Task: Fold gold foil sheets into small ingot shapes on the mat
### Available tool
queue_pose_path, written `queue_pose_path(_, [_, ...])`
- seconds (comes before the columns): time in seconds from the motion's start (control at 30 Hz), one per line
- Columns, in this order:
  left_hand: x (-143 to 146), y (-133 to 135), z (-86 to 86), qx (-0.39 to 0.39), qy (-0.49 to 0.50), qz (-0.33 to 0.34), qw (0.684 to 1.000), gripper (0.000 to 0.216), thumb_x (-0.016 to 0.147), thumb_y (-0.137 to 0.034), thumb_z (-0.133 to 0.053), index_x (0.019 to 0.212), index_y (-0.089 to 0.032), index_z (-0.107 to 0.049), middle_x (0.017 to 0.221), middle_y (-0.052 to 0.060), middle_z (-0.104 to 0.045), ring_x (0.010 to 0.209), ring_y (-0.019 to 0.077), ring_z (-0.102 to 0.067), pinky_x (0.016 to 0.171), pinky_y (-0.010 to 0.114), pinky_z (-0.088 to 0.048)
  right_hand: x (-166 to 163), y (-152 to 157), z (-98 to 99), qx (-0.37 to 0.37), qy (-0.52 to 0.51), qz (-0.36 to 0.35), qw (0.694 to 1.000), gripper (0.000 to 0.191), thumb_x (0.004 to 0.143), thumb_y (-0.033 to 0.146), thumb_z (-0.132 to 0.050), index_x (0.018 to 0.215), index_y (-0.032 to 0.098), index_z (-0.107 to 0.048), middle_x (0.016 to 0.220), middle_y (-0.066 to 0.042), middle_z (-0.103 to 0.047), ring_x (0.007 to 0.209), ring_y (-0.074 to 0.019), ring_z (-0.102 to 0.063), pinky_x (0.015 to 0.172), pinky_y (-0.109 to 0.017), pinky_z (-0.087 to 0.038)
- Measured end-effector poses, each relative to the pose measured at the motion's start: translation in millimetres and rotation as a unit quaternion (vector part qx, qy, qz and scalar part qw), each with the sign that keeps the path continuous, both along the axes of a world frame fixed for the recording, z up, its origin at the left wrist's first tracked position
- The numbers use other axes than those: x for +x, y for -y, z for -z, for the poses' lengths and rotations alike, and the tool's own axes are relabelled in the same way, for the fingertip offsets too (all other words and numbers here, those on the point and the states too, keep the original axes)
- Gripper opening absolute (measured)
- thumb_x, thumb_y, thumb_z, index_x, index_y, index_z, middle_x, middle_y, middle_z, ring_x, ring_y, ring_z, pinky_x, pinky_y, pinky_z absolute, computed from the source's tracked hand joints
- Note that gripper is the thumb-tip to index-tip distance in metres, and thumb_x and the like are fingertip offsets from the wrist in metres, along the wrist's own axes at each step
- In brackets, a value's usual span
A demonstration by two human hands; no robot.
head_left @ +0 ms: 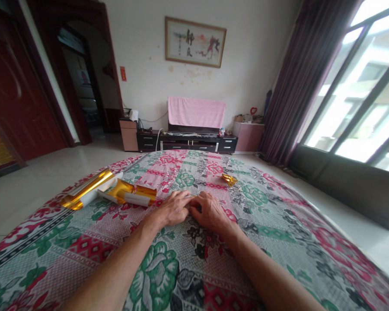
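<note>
My left hand and my right hand meet at the middle of the patterned tablecloth. The fingers of both are bent and pressed together at the tips, low over the cloth. Whatever lies between them is hidden, though a tiny yellowish bit shows where they meet. Beyond my right hand sits a small folded piece of gold foil. To the left of my left hand lie a sheet of gold foil paper with a white back, partly curled, and a longer gold foil roll.
A round table under the cloth fills the foreground. Past its far edge stands a low black TV cabinet, with a pink cloth draped above it. Purple curtains and a window are on the right, a red door on the left.
</note>
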State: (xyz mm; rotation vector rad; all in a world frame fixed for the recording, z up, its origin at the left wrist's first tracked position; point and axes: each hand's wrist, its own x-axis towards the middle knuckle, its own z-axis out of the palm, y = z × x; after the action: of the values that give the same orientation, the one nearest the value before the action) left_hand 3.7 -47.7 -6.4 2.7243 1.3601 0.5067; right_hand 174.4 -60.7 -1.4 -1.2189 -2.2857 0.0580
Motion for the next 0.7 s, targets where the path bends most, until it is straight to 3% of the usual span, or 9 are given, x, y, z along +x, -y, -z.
queue_pose_path(0.47, [2.8,2.0,-3.8,0.020,0.005,0.012,1.000,0.045,0.076,-0.015,-0.037,0.117,-0.022,-0.051,0.125,0.006,-0.047,0.116,0.0207,-0.040,0.099,0.037,-0.030,5.8,-3.6,0.9,-0.003,-0.037,-0.044,0.998,0.013,0.080,0.027,-0.053,0.082,0.019,-0.063,0.076,-0.002,-0.052,0.074,-0.0128,-0.046,0.067,-0.024,-0.033])
queue_pose_path(0.7, [3.9,3.1,0.2,0.049,0.019,-0.003,0.999,0.032,0.084,-0.030,-0.040,0.112,-0.025,-0.054,0.119,0.004,-0.051,0.107,0.0210,-0.045,0.093,0.037,-0.036,7.9,-7.8,3.5,-0.012,-0.048,-0.056,0.997,0.014,0.082,0.020,-0.050,0.084,0.021,-0.063,0.074,-0.001,-0.054,0.073,-0.0125,-0.047,0.067,-0.024,-0.034])
